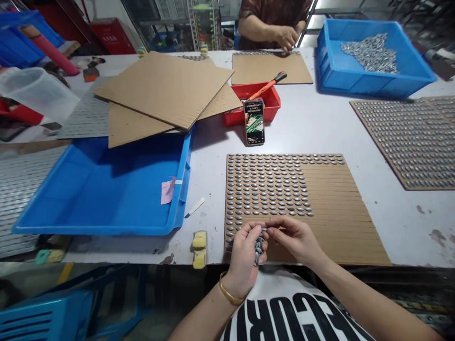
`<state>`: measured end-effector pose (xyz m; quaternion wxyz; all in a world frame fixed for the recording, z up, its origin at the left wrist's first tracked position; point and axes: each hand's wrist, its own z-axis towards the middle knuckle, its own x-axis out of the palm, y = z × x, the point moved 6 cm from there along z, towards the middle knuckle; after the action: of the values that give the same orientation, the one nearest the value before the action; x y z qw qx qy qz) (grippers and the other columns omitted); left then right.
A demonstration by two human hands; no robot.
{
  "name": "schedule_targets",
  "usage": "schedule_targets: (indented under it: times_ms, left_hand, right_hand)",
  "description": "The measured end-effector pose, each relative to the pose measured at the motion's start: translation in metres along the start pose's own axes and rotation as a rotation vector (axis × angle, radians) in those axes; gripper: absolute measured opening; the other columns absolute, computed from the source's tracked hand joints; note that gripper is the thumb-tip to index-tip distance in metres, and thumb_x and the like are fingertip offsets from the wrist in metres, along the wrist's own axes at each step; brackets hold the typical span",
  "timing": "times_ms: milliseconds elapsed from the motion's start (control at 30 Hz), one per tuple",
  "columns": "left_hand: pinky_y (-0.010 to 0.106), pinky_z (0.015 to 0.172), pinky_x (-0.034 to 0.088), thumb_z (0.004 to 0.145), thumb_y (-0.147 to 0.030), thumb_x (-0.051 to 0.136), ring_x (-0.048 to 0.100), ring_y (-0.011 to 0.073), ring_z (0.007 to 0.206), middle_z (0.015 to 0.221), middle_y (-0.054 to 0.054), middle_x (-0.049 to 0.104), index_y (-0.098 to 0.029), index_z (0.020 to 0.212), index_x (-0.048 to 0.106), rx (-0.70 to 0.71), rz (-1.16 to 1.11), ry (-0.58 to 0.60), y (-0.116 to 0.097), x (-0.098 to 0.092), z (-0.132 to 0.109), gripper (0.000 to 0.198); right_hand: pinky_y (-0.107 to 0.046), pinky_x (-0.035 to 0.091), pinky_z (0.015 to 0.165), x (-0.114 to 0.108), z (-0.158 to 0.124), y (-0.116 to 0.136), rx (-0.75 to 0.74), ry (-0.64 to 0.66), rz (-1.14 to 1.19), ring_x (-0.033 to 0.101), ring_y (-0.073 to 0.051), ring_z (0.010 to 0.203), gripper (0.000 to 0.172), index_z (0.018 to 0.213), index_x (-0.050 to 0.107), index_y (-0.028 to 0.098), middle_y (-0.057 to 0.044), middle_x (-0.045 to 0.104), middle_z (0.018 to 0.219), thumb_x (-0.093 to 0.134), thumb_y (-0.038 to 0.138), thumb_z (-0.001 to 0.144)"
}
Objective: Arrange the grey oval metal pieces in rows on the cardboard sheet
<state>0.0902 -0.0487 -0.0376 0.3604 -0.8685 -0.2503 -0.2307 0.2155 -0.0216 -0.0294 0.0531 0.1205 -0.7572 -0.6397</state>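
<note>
My left hand (246, 253) is curled around a clump of small grey metal oval pieces (259, 247), close to the table's front edge. Thumb and fingers of my right hand (296, 237) pinch together at the left fingertips, where the tip of one oval piece shows. Both hands are over the lower part of a brown cardboard sheet (341, 208). Rows of the same oval pieces (266, 184) lie on its left part and along its top edge; its right part shows bare cardboard with dark lines.
A phone (255, 122) leans on a red bin (273, 102) holding an orange-handled tool. Left is a large blue tray (124, 189) under stacked cardboard (167, 85); a yellow object (199, 250) lies nearby. Another blue tub (373, 85) holds metal pieces. A co-worker's hands (286, 38) work opposite.
</note>
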Motion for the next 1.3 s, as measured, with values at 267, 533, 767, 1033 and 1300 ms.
schedule_targets:
  times_ms: [267, 533, 767, 1033, 1300]
  left_hand:
    - [0.013, 0.031, 0.024, 0.082, -0.03, 0.056, 0.043, 0.0054, 0.049, 0.073, 0.0, 0.052, -0.016, 0.091, 0.058, 0.065, -0.326, -0.071, -0.052, -0.038, -0.012, 0.017]
    - [0.012, 0.033, 0.026, 0.081, -0.028, 0.06, 0.042, 0.0049, 0.05, 0.074, -0.001, 0.051, -0.017, 0.097, 0.057, 0.109, -0.208, -0.077, -0.052, -0.056, -0.016, 0.019]
    - [0.012, 0.036, 0.026, 0.077, -0.033, 0.065, 0.044, 0.0051, 0.053, 0.075, -0.001, 0.053, -0.019, 0.091, 0.054, 0.075, -0.128, -0.055, -0.042, -0.059, -0.016, 0.023]
    - [0.012, 0.036, 0.025, 0.078, -0.032, 0.066, 0.043, 0.0042, 0.053, 0.075, -0.001, 0.05, -0.017, 0.096, 0.06, 0.042, -0.089, -0.045, -0.032, -0.056, -0.017, 0.025]
    - [0.013, 0.035, 0.025, 0.08, -0.029, 0.06, 0.044, 0.0048, 0.054, 0.078, 0.0, 0.052, -0.017, 0.1, 0.058, 0.039, -0.074, -0.047, -0.026, -0.052, -0.018, 0.024]
  right_hand:
    - [-0.029, 0.053, 0.074, 0.023, 0.012, 0.016, -0.503, -0.064, -0.662, 0.062, -0.017, 0.086, 0.023, 0.102, 0.064, 0.022, -0.007, 0.066, 0.095, 0.048, 0.011, 0.089]
    - [-0.029, 0.054, 0.074, 0.051, 0.02, 0.005, -0.609, -0.065, -0.934, 0.063, -0.018, 0.088, 0.032, 0.108, 0.064, 0.021, -0.009, 0.067, 0.094, 0.044, 0.007, 0.089]
    - [-0.03, 0.052, 0.072, 0.055, 0.02, 0.0, -0.608, 0.001, -1.083, 0.06, -0.019, 0.086, 0.034, 0.108, 0.063, 0.019, -0.009, 0.065, 0.093, 0.042, 0.003, 0.086]
    - [-0.027, 0.05, 0.069, 0.056, 0.023, 0.004, -0.624, 0.012, -1.11, 0.056, -0.018, 0.083, 0.031, 0.104, 0.062, 0.017, -0.009, 0.062, 0.094, 0.041, 0.002, 0.086]
    - [-0.028, 0.05, 0.07, 0.053, 0.023, -0.003, -0.617, 0.001, -1.056, 0.056, -0.018, 0.084, 0.033, 0.106, 0.062, 0.018, -0.009, 0.061, 0.095, 0.042, 0.002, 0.085]
